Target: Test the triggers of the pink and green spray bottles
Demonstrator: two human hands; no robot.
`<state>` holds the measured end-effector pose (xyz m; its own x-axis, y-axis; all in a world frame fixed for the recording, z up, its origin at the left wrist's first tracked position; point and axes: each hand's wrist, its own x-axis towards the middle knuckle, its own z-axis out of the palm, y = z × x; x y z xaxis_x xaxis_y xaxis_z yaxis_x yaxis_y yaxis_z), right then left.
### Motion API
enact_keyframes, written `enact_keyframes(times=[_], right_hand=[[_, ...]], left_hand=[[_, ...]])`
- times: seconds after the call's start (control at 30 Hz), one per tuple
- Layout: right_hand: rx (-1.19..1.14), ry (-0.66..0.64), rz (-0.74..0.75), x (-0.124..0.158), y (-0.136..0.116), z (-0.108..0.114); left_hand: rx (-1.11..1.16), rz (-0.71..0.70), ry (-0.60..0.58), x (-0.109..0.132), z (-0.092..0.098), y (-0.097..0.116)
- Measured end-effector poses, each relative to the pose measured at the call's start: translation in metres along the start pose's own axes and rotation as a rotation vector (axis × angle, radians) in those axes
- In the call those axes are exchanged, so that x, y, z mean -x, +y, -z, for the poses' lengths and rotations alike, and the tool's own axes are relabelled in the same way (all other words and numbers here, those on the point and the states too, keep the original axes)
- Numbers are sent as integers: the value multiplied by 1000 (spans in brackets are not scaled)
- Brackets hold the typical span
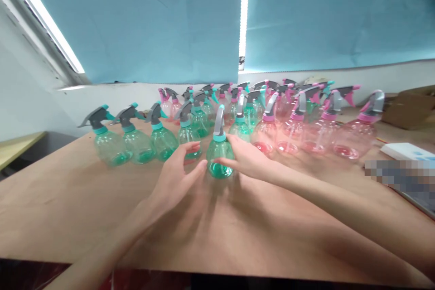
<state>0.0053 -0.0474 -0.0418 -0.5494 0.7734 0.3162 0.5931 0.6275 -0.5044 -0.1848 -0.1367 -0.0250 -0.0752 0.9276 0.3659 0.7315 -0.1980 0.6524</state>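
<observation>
A green spray bottle [220,156] with a turquoise collar and grey trigger head stands upright at the middle of the front row. My right hand [246,156] holds it from the right, thumb across the front and fingers at the shoulder of the bottle. To its left, my left hand [178,170] is open, thumb and fingers apart and curved toward the bottle; the thumb tip is close to the bottle's side, and whether it touches I cannot tell. Just behind my left fingers stands another green spray bottle [188,132], partly covered by them.
Several green spray bottles [137,145] line the left, several pink ones [317,133] the right, with more rows behind. On the wooden table's [84,204] right side lie a white box [406,150] and a blurred-out object [404,181]. A brown cardboard box [409,108] stands behind them.
</observation>
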Motion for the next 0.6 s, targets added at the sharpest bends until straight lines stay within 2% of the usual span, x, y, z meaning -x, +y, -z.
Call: enact_keyframes(times=[0.2,0.33,0.47,0.6], right_hand=[[15,-22,35,63,4,29],[89,-2,15,95,12,42],[114,77,61,112,25,49],[59,121,125,117,37,51]], left_hand=[[190,-119,-116,-13,-41,48],[308,-166,-166,-18,-69,82],[309,-192,-192,-21,-88,107],[321,-189,-178,-25,-101,113]])
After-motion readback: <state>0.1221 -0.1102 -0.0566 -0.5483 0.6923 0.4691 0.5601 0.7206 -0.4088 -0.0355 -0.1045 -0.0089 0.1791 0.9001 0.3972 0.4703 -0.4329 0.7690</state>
